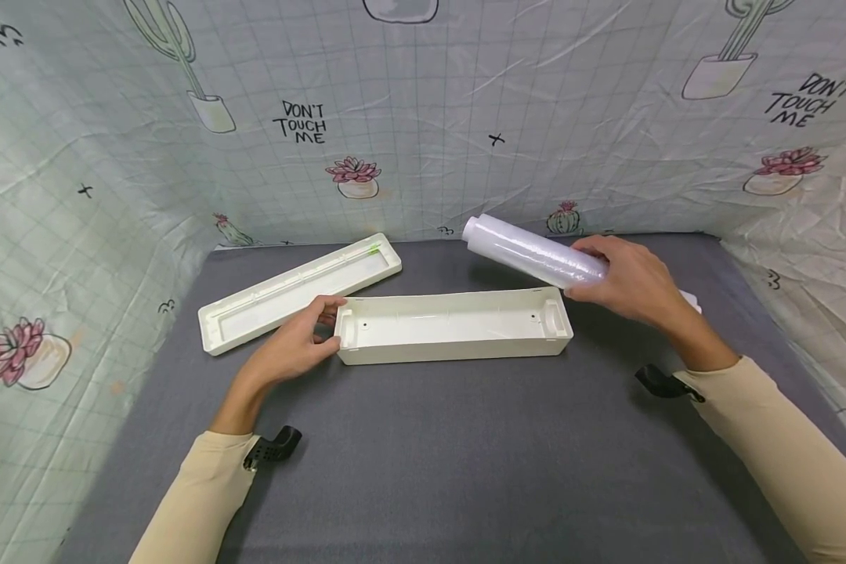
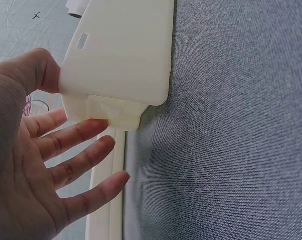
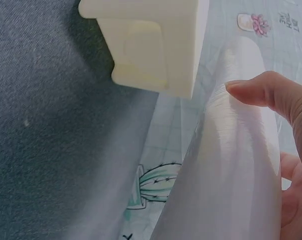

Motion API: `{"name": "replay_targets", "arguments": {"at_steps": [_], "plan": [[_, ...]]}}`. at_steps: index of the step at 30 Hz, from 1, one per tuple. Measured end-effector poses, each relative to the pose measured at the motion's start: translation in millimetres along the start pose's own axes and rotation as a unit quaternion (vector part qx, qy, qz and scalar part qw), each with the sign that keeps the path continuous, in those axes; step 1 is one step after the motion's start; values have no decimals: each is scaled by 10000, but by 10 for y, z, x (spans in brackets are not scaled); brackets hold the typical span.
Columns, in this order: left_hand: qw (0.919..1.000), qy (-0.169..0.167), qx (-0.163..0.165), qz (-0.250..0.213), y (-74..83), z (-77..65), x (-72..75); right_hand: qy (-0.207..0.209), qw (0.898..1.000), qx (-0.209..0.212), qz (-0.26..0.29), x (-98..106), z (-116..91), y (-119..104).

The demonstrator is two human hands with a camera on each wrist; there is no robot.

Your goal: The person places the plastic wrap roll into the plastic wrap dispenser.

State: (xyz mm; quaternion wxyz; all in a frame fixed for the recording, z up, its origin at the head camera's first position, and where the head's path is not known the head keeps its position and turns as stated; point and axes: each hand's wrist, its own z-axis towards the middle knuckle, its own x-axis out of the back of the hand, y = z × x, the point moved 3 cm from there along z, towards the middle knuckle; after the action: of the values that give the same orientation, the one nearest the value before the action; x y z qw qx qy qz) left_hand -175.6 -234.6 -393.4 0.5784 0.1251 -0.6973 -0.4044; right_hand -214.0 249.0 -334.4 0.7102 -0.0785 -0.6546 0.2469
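A long white open-topped plastic box (image 1: 451, 351) lies crosswise on the grey table. At its left end my left hand (image 1: 292, 345) pinches the corners, thumb at the front and fingers behind; the left wrist view has that hand (image 2: 45, 145) with the lower fingers spread off the box (image 2: 123, 55). My right hand (image 1: 630, 282) grips a roll of cling film (image 1: 529, 251), held tilted above the table behind the box's right end. In the right wrist view the thumb lies along the roll (image 3: 231, 165), and the box (image 3: 145, 55) is apart from it.
The long white lid (image 1: 299, 294) lies upside down behind and left of the box, with a small green piece (image 1: 374, 250) near its right end. Cactus-printed cloth (image 1: 423, 117) walls the table (image 1: 451, 454) at the back and both sides.
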Motion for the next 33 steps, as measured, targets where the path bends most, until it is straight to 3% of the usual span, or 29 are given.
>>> {"name": "replay_targets", "arguments": {"at_steps": [20, 33], "plan": [[10000, 16, -51, 11, -34, 4, -3, 16, 9987, 515, 18, -53, 41, -321], [10000, 22, -37, 29, -52, 18, -7, -180, 9965, 819, 64, -135, 65, -521]]}}
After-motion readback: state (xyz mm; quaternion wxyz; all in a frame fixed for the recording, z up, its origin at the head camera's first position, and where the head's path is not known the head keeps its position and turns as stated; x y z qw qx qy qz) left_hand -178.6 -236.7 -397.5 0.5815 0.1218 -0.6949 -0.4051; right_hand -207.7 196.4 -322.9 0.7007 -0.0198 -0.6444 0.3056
